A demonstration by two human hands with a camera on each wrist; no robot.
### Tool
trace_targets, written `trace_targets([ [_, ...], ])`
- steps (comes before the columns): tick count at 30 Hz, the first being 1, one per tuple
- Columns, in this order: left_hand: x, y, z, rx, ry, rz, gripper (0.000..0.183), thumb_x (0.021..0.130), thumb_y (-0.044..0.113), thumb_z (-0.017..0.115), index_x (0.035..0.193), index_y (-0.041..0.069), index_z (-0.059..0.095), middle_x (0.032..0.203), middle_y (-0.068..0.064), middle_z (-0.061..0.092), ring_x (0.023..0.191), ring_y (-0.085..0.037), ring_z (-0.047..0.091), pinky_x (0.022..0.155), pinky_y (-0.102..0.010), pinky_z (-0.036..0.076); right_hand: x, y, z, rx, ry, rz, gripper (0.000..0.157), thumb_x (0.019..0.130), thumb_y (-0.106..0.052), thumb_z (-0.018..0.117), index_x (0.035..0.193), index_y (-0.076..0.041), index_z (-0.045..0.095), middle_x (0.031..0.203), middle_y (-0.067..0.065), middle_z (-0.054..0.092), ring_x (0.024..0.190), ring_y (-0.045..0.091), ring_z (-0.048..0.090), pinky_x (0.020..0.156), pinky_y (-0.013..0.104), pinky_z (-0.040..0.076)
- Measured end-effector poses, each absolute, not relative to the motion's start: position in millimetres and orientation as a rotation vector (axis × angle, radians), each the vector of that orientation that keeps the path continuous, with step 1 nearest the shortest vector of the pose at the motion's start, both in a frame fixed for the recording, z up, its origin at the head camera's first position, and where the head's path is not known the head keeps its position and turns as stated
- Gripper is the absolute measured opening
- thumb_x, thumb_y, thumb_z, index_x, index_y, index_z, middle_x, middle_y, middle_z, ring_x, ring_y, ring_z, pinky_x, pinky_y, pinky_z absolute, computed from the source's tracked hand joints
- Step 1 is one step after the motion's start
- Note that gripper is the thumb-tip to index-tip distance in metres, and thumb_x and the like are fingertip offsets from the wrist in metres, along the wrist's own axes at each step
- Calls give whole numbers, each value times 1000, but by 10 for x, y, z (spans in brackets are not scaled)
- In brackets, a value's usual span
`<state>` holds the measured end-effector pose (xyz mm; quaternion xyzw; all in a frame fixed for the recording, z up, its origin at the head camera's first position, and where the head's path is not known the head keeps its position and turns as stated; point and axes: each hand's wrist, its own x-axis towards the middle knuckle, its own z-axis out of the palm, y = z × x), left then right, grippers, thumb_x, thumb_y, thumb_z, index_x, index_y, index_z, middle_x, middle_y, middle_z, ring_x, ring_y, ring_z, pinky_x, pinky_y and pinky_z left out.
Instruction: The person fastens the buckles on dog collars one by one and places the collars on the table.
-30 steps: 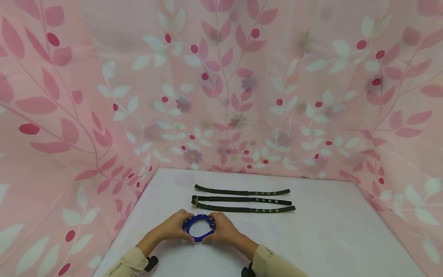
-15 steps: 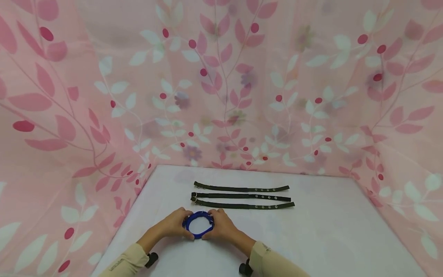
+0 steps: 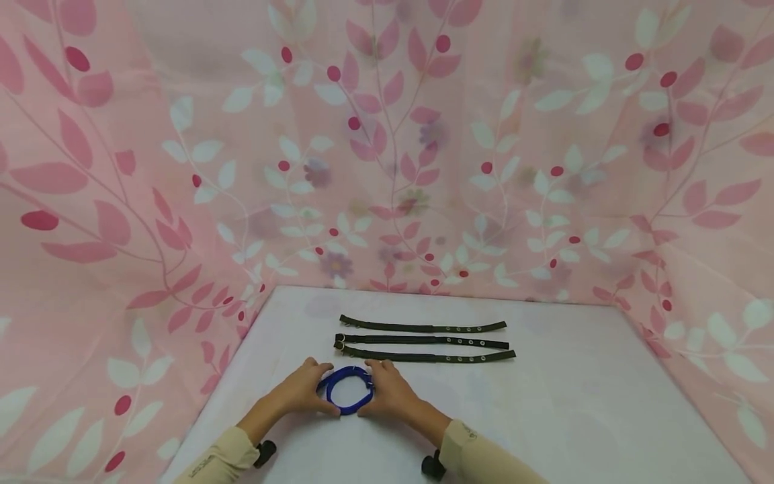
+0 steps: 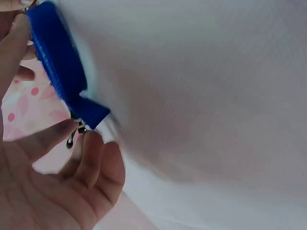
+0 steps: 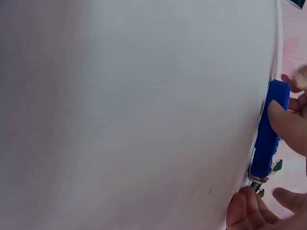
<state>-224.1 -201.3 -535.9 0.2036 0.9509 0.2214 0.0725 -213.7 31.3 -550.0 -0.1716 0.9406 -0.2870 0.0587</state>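
A blue collar [image 3: 349, 411] is coiled into a ring between my two hands, low on the white table. My left hand [image 3: 302, 391] curves round its left side, thumb at the near edge and fingers toward the far edge. On the other side, my right hand [image 3: 393, 395] holds the ring in the same way. In the left wrist view, fingertips [image 4: 91, 153] meet a metal fitting by the collar's blue strap end [image 4: 91, 115]. The right wrist view shows a thumb [image 5: 283, 122] against the blue band [image 5: 266, 148] and a metal ring [image 5: 258, 177] beside curled fingers.
Beyond the hands lie three dark green straps with metal eyelets: a far strap [image 3: 417, 328], a middle strap [image 3: 411, 340] and a near strap [image 3: 411, 356], roughly parallel. The white table [image 3: 544, 417] extends to the right. Pink leaf-patterned cloth [image 3: 459, 202] surrounds it.
The blue ring lies a little flatter and rounder, and the thumbs have eased slightly apart at its near edge. The head view has shifted a little; the green straps lie as before.
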Motion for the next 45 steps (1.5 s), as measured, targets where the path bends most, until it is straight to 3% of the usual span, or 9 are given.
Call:
trace_targets([
  [3,-2267,-2036,-5338,501,2938,694,93,63,59,86,135,8,57,113,-14,53,98,-22,55,87,-45,53,-2121,405,-5433,-579,2901,-770,94,66,-46,90,144,-15,46,124,8,53,103,19,58,88,39,55],
  [7,-2311,-2062,-5295,521,3034,758,92,69,64,80,141,13,52,128,-20,50,115,-32,53,95,-54,50,-2091,582,-5352,-753,2928,-725,87,77,-54,80,148,-22,42,141,9,45,116,22,56,94,44,52],
  [12,-2328,-2096,-5288,678,3170,693,96,73,67,76,148,17,43,147,-27,39,130,-46,44,98,-67,41,-2048,775,-5304,-943,2991,-560,92,84,-60,68,157,-28,23,163,15,17,142,33,36,110,58,36],
  [17,-2323,-2137,-5313,733,3259,612,95,78,66,71,154,22,34,159,-29,19,141,-52,27,106,-71,28,-2013,916,-5329,-999,3046,-383,92,85,-62,65,158,-28,20,166,15,4,145,39,29,115,62,25],
  [24,-2333,-2171,-5386,760,3316,547,89,82,66,66,154,24,35,160,-29,17,143,-51,24,107,-74,22,-2031,1241,-5460,-953,3113,-395,92,83,-60,68,157,-28,23,165,19,5,140,46,35,112,66,26],
  [36,-2400,-2206,-5457,725,3287,531,87,84,67,64,154,26,33,162,-26,14,144,-48,24,109,-72,18,-2099,1763,-5544,-913,3229,-387,91,81,-59,71,154,-20,33,163,22,12,134,45,41,108,68,30],
  [45,-2499,-2145,-5461,791,3276,566,86,84,65,64,154,25,34,161,-26,19,141,-49,29,107,-73,24,-2149,2127,-5495,-761,3233,-422,92,82,-54,74,156,-21,31,164,19,11,136,44,38,109,67,30],
])
